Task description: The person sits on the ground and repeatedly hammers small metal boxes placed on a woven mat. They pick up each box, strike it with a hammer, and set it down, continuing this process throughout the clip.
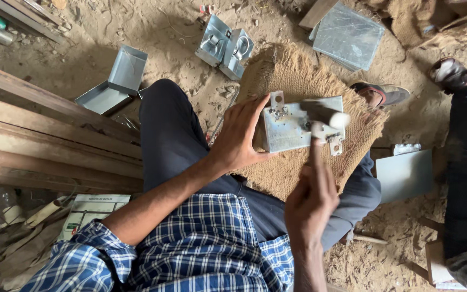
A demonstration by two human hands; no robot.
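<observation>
**Hammer over a metal box on a coir mat**

The left hand grasps the left edge of a small grey metal box, with the fingers curled over its top and the thumb below. The box lies on a rough brown coir mat, which rests over the person's lap and on the sandy floor. The box has small tabs with holes at its upper and lower corners.

The right hand is clenched around the handle of a hammer. The hammer head is blurred and sits just above the right part of the box; I cannot tell if it touches the metal.

Around the person lie other metal pieces: an open grey tray shape to the left, a pair of boxes with round fittings above the mat, flat metal sheets at the upper right, and one flat plate at the right. Long wooden planks lie at the left. Another person's leg in dark jeans is at the right edge.
</observation>
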